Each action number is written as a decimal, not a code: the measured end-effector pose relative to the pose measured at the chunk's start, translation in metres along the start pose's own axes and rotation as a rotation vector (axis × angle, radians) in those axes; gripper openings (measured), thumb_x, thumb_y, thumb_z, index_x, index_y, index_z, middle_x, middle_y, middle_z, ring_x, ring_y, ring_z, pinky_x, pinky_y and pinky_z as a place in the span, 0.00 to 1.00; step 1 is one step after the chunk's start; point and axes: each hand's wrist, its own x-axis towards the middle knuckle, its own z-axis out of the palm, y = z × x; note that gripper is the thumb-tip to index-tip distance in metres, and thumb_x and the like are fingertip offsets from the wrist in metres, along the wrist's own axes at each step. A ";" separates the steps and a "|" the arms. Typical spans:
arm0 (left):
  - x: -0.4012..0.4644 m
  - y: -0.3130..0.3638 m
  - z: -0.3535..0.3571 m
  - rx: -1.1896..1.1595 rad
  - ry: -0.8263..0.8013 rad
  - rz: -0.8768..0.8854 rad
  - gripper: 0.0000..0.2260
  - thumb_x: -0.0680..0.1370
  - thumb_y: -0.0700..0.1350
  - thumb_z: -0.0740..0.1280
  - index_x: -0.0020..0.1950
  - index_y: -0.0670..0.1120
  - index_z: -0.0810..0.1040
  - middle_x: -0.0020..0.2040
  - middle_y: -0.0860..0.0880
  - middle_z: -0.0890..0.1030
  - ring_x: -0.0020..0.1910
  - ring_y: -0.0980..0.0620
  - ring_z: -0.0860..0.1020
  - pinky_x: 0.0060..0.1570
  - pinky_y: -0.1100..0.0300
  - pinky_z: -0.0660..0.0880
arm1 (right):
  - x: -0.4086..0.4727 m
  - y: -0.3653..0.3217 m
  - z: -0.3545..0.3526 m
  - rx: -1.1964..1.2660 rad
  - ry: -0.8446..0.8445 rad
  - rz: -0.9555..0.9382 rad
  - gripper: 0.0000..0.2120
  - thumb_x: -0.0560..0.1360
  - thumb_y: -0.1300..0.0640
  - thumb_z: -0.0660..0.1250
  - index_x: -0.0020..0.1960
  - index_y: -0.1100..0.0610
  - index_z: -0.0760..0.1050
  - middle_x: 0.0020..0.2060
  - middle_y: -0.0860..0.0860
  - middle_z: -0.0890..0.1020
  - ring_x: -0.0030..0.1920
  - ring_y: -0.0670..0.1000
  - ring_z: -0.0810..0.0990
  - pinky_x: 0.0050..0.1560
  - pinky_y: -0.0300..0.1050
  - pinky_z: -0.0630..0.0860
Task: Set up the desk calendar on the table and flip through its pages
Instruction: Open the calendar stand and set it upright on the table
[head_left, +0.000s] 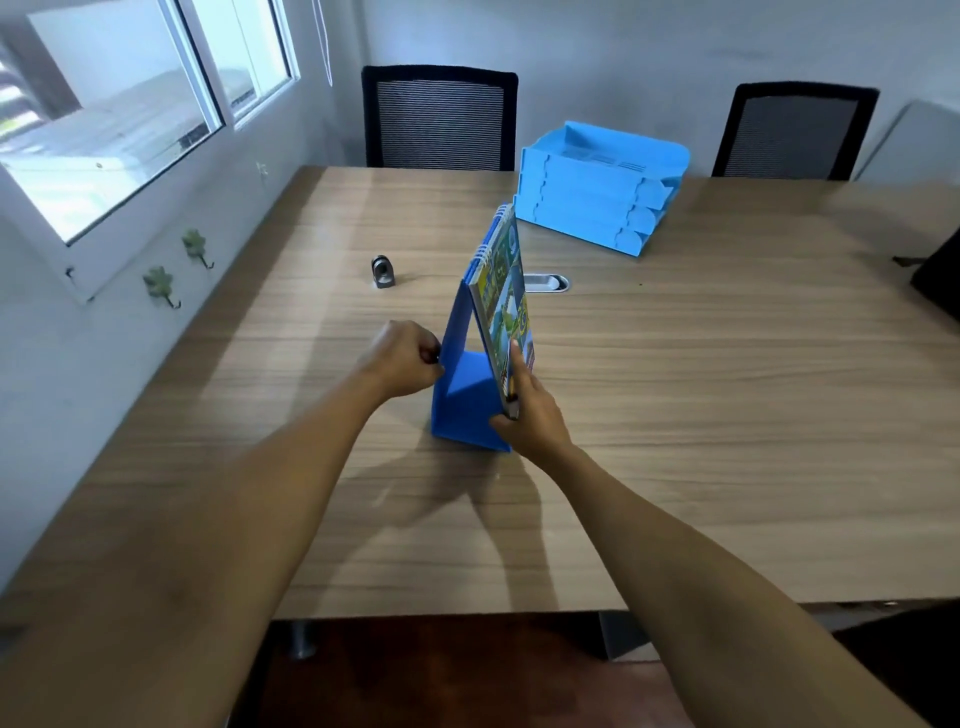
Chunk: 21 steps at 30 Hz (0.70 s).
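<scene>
So the desk calendar (485, 332) is standing up on the wooden tabletop (727, 395) like a little tent, blue stand open at the near end, spiral binding at the top and the colourful pages facing off to the right side. Both hands are on it. The left hand (402, 361) is curled up against the left blue panel down low, fingers bunched together at its edge; looks like a pinch on the panel, but I can't really tell if it's holding or just pressing. The right hand (527, 413) has its grip clamped on the near bottom corner of the page stack, thumb on the inside, fingers running up the printed face.

Past the hands, further out on the tabletop, there's a small silver and black gadget (383, 271) off to the left of the calendar, well apart from it. A metal cable port (546, 282) sits just behind the calendar. Beyond that, to the right, is a stacked blue paper tray (597, 187). Two black mesh chairs (439, 117) are parked at the far edge.
</scene>
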 end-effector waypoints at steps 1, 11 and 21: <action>-0.001 0.003 0.001 0.012 0.001 0.002 0.06 0.69 0.40 0.68 0.40 0.38 0.83 0.29 0.48 0.76 0.34 0.49 0.75 0.42 0.55 0.78 | 0.001 0.002 0.000 -0.001 0.004 -0.001 0.47 0.69 0.61 0.65 0.78 0.45 0.40 0.75 0.52 0.64 0.57 0.59 0.76 0.46 0.51 0.75; 0.011 -0.004 0.004 0.096 -0.021 0.020 0.11 0.70 0.41 0.65 0.46 0.40 0.85 0.43 0.41 0.86 0.43 0.42 0.83 0.44 0.50 0.80 | -0.018 -0.016 0.033 0.036 0.171 0.090 0.46 0.70 0.57 0.66 0.79 0.49 0.43 0.77 0.56 0.57 0.75 0.58 0.62 0.55 0.53 0.76; 0.018 -0.017 0.011 -0.198 0.002 -0.194 0.21 0.71 0.44 0.72 0.62 0.43 0.73 0.54 0.45 0.77 0.49 0.43 0.80 0.50 0.50 0.78 | 0.002 0.013 0.003 0.251 0.232 0.033 0.38 0.74 0.37 0.58 0.78 0.51 0.52 0.72 0.59 0.61 0.71 0.59 0.66 0.70 0.57 0.68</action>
